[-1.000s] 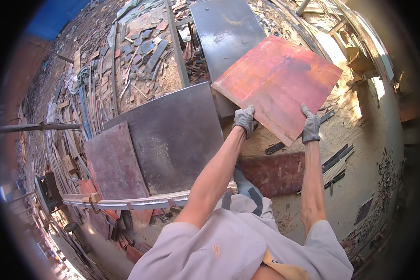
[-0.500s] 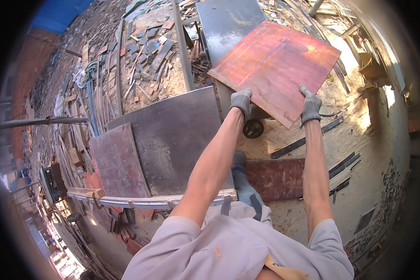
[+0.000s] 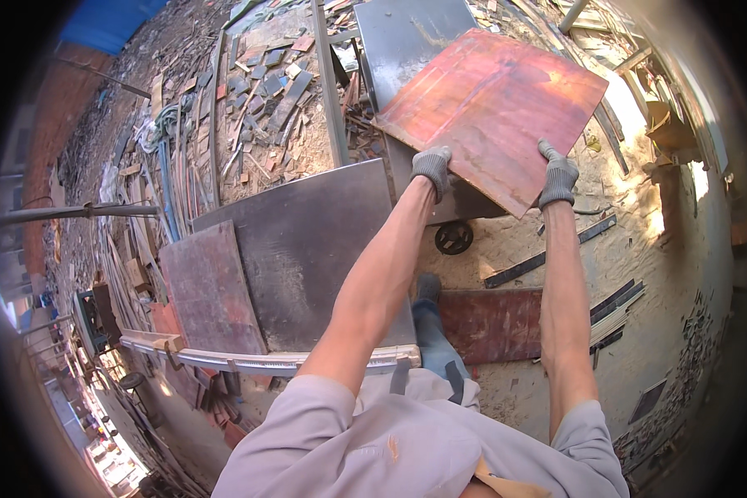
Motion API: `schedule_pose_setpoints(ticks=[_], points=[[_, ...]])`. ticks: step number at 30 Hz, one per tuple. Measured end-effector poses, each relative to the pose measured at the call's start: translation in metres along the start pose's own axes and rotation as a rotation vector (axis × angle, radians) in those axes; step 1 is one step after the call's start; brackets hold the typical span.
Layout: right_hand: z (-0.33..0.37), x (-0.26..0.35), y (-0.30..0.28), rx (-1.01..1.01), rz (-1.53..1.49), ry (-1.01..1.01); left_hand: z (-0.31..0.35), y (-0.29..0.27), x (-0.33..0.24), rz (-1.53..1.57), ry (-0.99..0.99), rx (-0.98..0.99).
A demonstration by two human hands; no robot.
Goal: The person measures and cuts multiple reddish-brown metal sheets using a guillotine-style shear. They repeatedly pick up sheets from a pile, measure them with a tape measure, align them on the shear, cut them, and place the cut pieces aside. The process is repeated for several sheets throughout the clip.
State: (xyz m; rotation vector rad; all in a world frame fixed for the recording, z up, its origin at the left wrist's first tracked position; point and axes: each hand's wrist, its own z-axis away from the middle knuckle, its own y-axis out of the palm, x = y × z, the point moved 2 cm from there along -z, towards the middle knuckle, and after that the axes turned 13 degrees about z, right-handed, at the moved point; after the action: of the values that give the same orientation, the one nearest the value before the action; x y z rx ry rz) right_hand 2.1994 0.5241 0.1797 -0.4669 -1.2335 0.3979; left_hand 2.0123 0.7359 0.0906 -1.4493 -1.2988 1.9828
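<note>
A reddish plywood sheet (image 3: 498,116) is held out in front of me, tilted, with one corner toward me. My left hand (image 3: 432,169), in a grey knitted glove, grips its near left edge. At the near right edge my right hand (image 3: 558,176), gloved the same way, is closed on the sheet with the thumb on top. The fingers beneath the sheet are hidden. Beyond and partly under it lies a dark metal-looking tabletop (image 3: 407,41). A dark brown board (image 3: 315,257) lies on the bench to my left, a smaller reddish board (image 3: 212,286) overlapping it.
Wood offcuts (image 3: 274,87) litter the ground at the far left. A white straight rail (image 3: 282,362) runs along the bench's near edge. A black handwheel (image 3: 453,238) sits below the sheet. On the floor lie a red board (image 3: 494,324) and a dark strip (image 3: 548,251).
The plywood sheet has shifted slightly away from me, both hands still holding it. More of the dark surface beneath its near left edge shows.
</note>
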Motion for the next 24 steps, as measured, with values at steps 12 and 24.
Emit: schedule_pose_setpoints(ticks=[12, 24], points=[[0.068, -0.030, -0.008, -0.013, -0.053, 0.130, -0.010, 0.088, 0.089, 0.709, -0.273, -0.097], [0.153, -0.043, -0.015, -0.101, 0.134, 0.039, 0.055, 0.008, 0.053, 0.716, -0.531, -0.126]])
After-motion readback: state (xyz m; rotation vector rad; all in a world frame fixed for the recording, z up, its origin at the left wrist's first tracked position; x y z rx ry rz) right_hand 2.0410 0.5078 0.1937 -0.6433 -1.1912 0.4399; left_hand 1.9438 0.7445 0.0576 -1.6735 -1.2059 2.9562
